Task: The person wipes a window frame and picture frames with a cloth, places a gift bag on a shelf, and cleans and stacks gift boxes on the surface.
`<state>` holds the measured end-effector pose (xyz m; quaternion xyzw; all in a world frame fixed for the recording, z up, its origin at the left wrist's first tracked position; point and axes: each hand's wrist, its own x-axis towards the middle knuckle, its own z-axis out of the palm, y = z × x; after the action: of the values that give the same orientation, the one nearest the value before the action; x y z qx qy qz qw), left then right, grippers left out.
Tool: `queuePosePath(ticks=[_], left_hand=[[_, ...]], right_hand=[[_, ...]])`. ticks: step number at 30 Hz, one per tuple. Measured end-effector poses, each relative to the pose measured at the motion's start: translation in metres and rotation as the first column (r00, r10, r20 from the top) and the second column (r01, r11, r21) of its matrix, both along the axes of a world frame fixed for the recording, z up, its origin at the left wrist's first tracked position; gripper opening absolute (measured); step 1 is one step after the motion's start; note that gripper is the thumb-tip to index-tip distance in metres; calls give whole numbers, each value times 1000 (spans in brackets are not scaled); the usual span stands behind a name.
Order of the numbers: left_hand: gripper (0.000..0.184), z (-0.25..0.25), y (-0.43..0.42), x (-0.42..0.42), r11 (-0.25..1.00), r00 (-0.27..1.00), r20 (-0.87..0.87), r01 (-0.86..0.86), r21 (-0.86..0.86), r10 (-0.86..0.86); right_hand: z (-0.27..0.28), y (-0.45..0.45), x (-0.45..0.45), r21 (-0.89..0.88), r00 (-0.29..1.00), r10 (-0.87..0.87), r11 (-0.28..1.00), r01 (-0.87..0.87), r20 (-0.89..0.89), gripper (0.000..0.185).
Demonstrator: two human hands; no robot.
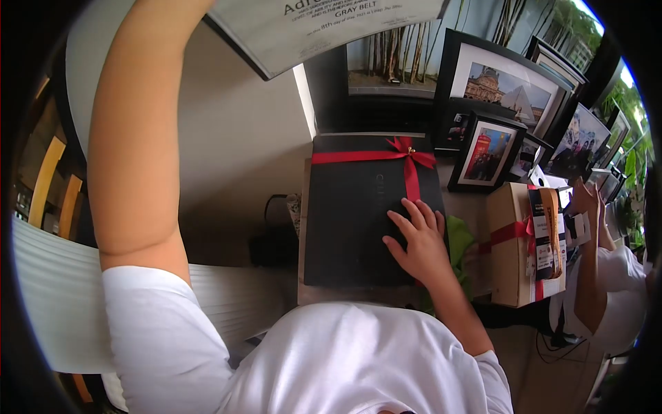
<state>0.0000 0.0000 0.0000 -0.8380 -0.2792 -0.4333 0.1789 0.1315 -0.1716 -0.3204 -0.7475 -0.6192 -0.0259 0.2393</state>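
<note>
My right hand (pixel 420 238) lies with its fingers spread on the lid of a flat black box (pixel 348 221), and nothing is held in it. A red ribbon (pixel 355 156) with a bow runs across the box near its far edge, and a small gold-coloured piece sits at the bow. My left arm reaches up past the top edge of the view, so that hand is hidden. Beside the left forearm hangs a dark-framed certificate (pixel 338 27) with "GRAY BELT" printed on it. Whether my left hand touches it cannot be seen.
Framed photos (pixel 493 155) crowd the right side behind the box. A tan box (pixel 507 241) with red ribbon and labelled packets stands to the right, near a green cloth-like thing (pixel 458 241). Another person in a white shirt (pixel 610 290) works at far right, hands raised.
</note>
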Motion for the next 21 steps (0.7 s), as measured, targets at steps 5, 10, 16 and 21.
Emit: queuePosePath(ticks=[5,10,16,21], left_hand=[[17,-48,-18,-49,989,988,51,141,33,-143],[31,-119,-19,-78,822,833,-156,550,145,-530],[27,-210,-36,-92,801,818,-120,576,163,-563],[29,-260,-40,-124,860,854,-132,510,22,-503]], right_hand=[[-3,-2,22,256,785,108,964,66,-609,42],[40,-26,52,491,-420,506,857,153,-753,54],[-13,-59,84,263,-439,475,848,459,-763,47],[12,-47,40,227,-395,373,901,369,-839,45]])
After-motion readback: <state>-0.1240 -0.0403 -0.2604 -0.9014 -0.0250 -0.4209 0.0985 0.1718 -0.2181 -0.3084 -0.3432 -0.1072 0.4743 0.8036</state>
